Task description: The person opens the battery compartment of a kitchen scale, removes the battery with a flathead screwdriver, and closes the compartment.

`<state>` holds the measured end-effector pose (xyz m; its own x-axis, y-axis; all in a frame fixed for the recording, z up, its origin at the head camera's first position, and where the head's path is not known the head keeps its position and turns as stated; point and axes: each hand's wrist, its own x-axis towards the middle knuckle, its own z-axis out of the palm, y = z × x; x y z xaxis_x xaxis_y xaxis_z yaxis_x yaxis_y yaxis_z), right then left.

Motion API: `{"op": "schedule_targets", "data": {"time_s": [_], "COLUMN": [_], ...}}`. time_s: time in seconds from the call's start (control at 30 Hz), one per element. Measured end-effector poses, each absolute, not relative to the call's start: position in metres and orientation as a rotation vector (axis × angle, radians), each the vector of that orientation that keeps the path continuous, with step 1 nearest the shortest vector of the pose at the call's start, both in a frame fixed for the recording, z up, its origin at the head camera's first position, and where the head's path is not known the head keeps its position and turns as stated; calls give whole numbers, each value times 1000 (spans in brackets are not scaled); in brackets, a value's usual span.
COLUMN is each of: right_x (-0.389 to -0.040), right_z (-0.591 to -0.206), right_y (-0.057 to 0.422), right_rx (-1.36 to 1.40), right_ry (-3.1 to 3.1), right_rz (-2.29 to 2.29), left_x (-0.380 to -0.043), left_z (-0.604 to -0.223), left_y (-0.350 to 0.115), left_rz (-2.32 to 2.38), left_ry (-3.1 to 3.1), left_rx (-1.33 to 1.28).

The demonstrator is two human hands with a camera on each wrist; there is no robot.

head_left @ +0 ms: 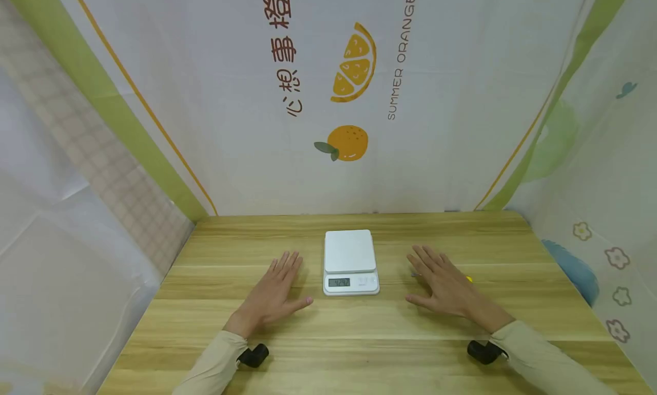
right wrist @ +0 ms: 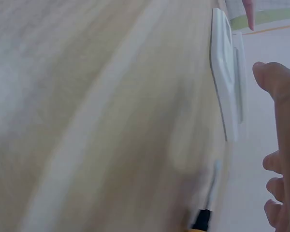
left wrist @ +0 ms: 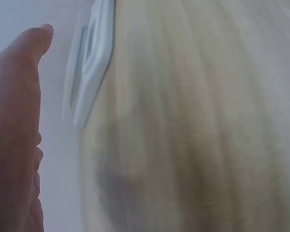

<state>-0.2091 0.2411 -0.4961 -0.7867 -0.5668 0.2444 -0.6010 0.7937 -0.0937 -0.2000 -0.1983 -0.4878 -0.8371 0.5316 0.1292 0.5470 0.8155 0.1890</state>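
A white digital kitchen scale (head_left: 350, 252) lies on the wooden table, its small display lit with dark digits. To its left, my left hand (head_left: 272, 295) is held palm down with straight fingers and the thumb spread toward the scale, holding nothing. On the other side my right hand (head_left: 443, 284) has the same flat pose, also without a grip on anything. Beneath the right hand is what looks like a screwdriver (right wrist: 202, 220), with a thin metal shaft, a black collar and a yellow end; the hand covers most of it in the head view.
The wood-grain table (head_left: 354, 338) reaches back to a white curtain (head_left: 246, 172) printed with oranges and lettering. More patterned cloth hangs along the left and right sides. A black wrist mount (head_left: 254, 355) sticks out from the left sleeve, and a matching one from the right.
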Motion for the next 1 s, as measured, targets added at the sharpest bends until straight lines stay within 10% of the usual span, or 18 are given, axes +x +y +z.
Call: {"op": "schedule_targets", "data": {"time_s": [1.0], "right_x": [-242], "right_z": [-470], "right_y": [188], "right_rx": [1003], "right_ry": [-2765], "right_rz": [378], "left_x": [-231], "left_z": [-453], "left_y": [-142], "left_rz": [-543], "left_ry": [-2909], "left_rx": [-816]}}
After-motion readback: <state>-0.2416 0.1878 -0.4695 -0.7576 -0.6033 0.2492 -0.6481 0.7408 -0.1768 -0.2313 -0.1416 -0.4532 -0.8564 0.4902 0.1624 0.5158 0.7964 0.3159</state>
